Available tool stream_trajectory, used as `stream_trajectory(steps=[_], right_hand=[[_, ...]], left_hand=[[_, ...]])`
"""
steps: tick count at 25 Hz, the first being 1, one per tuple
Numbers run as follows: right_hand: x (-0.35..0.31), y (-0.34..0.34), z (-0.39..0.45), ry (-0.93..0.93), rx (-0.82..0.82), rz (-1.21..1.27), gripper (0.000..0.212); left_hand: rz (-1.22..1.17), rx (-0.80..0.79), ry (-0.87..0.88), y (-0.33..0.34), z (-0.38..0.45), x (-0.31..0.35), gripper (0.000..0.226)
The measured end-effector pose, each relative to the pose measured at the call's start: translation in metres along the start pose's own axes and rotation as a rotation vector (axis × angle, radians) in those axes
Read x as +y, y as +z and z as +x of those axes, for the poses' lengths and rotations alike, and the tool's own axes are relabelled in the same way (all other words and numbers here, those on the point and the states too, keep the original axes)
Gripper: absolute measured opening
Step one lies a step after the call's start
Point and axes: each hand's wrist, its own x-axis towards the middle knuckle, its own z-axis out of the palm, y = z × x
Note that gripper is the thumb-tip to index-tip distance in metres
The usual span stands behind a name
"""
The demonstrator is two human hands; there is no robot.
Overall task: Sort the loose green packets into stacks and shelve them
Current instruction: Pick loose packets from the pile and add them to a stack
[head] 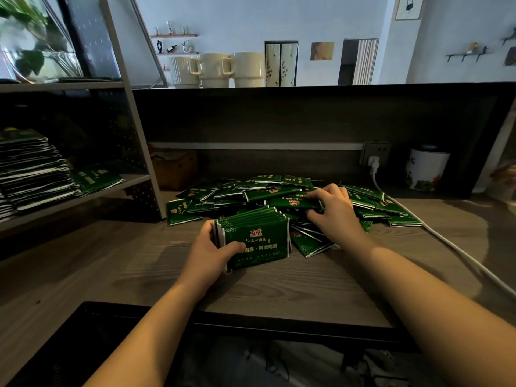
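Stacking step, shelving not yet.
Left hand (208, 247) grips the stack (257, 238); right hand (333, 210) fingers pinch a packet (293, 203) off the pile (240, 191); next, add it squarely.

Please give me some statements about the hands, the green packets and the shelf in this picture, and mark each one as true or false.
1. The left hand holds a stack of green packets upright on the wooden table. True.
2. The right hand rests flat on bare table. False: its fingers pinch one green packet on top of the loose pile.
3. The metal shelf on the left holds no packets yet. False: shelved stacks already lie on it.
4. Three cream mugs stand on the ledge behind the pile. True.
5. A white cable runs along the table to the right of the pile. True.
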Motion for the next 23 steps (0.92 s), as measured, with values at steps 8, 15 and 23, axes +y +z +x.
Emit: stream_trajectory(steps=[8, 15, 23], right_hand=[[-0.007, -0.017, -0.025, 0.004, 0.209, 0.398, 0.007], [-0.024, -0.039, -0.060, 0.342, 0.049, 1.404, 0.007], [-0.030, -0.004, -0.075, 0.078, -0.159, 0.554, 0.014]], left_hand=[[0.059, -0.150, 0.028, 0.002, 0.000, -0.001, 0.053], [0.044, -0.143, 0.028, 0.001, -0.002, 0.002, 0.054], [-0.015, -0.159, -0.068, 0.003, -0.006, 0.013, 0.060]])
